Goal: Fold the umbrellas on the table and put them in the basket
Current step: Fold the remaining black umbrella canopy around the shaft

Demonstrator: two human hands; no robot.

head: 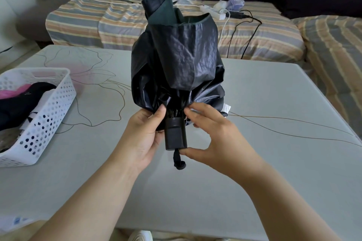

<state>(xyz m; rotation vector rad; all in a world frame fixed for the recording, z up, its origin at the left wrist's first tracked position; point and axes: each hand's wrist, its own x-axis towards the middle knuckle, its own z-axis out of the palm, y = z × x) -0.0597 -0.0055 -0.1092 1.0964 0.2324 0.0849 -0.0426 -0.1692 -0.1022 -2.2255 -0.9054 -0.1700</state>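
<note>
umbrella: black, collapsed, canopy loose, standing upright above table
basket: white, perforated, sitting at table's left, holding folded umbrellas

Both forearms reach forward, bare. The left hand is curled in a grip; the right hand pinches with fingertips, thumb extended below.

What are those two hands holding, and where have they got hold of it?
A collapsed black umbrella. The left hand grips the gathered fabric beside the handle; the right hand pinches the fabric above it, thumb at the handle's base.
</note>
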